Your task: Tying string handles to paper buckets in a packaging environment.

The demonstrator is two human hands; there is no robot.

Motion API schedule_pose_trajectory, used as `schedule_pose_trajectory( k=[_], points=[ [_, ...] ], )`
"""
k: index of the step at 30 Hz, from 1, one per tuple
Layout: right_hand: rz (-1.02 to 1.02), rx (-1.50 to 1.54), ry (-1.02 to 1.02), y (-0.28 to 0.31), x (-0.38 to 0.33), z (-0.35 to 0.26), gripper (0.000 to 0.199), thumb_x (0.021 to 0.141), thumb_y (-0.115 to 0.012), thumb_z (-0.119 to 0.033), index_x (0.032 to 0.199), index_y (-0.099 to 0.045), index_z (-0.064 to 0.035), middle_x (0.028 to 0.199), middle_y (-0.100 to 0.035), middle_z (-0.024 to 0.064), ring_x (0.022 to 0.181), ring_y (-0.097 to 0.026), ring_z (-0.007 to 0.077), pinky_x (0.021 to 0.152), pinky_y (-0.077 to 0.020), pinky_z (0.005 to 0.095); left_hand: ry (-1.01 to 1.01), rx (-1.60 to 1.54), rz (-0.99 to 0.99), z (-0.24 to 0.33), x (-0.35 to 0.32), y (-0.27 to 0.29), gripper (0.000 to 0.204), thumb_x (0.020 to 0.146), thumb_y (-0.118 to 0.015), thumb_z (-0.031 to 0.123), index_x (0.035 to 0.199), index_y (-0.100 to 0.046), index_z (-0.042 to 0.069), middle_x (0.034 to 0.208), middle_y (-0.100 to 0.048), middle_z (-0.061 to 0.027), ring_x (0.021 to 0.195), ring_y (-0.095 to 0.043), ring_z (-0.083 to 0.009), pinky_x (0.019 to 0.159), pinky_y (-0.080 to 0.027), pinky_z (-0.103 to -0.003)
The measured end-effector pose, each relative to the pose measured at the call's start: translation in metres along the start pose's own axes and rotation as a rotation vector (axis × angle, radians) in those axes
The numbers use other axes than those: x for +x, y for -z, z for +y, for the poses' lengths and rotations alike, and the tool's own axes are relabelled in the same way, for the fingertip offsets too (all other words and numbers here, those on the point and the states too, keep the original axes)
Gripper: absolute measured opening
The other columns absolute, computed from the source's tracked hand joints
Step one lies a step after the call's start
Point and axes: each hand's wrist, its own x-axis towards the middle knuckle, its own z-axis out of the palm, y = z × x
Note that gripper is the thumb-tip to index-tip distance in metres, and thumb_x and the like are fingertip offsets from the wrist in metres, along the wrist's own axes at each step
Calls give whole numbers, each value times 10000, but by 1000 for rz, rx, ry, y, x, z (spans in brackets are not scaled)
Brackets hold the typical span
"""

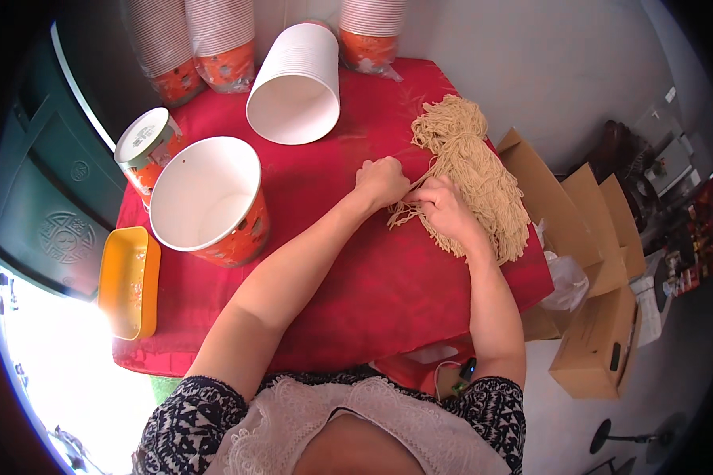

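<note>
A long heap of thin beige strands (483,178), noodle-like and bunched in the middle, lies on the right side of the red-covered table. My left hand (383,184) is at its left edge, fingers curled closed around a few strands. Against it, my right hand (444,207) rests partly over the heap, its fingers pinched on strands beside the left fist. Loose ends hang below the two hands. Exactly how many strands each hand holds is hidden by the fingers.
A large white-lined orange paper bucket (206,194) stands left, beside an upside-down bucket (144,142) and a yellow plastic tub (129,285). Nested white buckets (297,87) lie at the back, with wrapped stacks (222,47) behind. Cardboard boxes (598,340) sit right of the table (356,317).
</note>
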Motion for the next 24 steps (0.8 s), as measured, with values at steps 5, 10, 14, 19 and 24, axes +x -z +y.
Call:
schedule_pose_trajectory(
  k=[5, 10, 14, 19, 24],
  points=[
    [-51, 5, 23, 3, -2, 4, 314, 803, -543, 33, 962, -768, -117, 947, -640, 74, 1038, -514, 264, 986, -386, 388, -49, 231, 95, 6, 0, -13, 219, 788, -653, 236, 893, -757, 74, 995, -720, -174, 1013, -657, -365, 892, -510, -463],
    [9, 47, 76, 1, -4, 8, 287, 796, -554, 32, 938, -765, -100, 928, -642, 63, 1026, -519, 253, 976, -392, 377, -33, 106, 87, 3, 6, -8, 194, 797, -655, 207, 827, -731, 31, 841, -711, -154, 760, -648, -303, 732, -521, -410],
    [-37, 103, 82, 9, -4, 2, 273, 796, -556, 36, 921, -762, -91, 921, -637, 47, 1018, -523, 241, 974, -395, 368, 16, -609, -44, -13, 12, 15, 168, 816, -608, 94, 731, -643, -47, 688, -619, -75, 643, -542, -139, 579, -440, -322],
    [-28, 111, 102, 10, -5, 3, 264, 829, -579, 24, 965, -766, -104, 910, -632, 42, 1000, -524, 228, 960, -400, 359, 18, -556, -134, -18, 15, 26, 223, 829, -637, 135, 691, -645, -40, 600, -608, -79, 498, -508, -137, 457, -391, -299],
    [-35, 77, 81, 7, -3, 0, 270, 849, -607, 7, 1025, -767, -122, 883, -620, 34, 974, -521, 215, 940, -396, 346, 12, -354, -287, -8, 11, 17, 264, 778, -687, 147, 599, -627, -38, 500, -541, -73, 434, -466, -132, 409, -340, -316]
  ],
)
